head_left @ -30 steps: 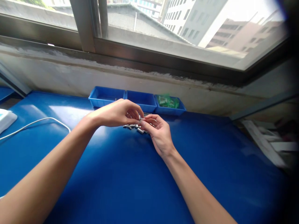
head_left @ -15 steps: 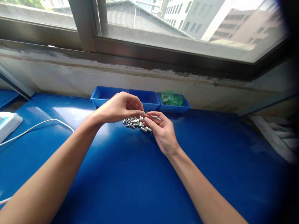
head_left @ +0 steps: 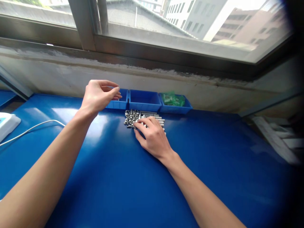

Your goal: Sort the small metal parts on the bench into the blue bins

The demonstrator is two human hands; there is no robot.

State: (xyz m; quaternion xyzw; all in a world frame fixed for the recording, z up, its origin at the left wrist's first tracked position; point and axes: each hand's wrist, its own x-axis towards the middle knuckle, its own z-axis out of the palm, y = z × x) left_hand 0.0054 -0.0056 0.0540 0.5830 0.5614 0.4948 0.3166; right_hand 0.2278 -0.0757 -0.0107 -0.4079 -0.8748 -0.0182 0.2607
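Left hand point(head_left: 101, 93) positioned over the left blue bin point(head_left: 121, 103); right hand point(head_left: 153, 134) at small metal parts point(head_left: 131, 117) on the blue surface point(head_left: 123, 177). Green packets point(head_left: 174, 99) observed in the right bin point(head_left: 177, 109).

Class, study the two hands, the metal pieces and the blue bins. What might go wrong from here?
The right hand could scatter the small metal pieces, which lie loose at its fingertips. They might also mix with the longer metal bars right beside them. The left hand, partly over the left bin, might knock its rim.
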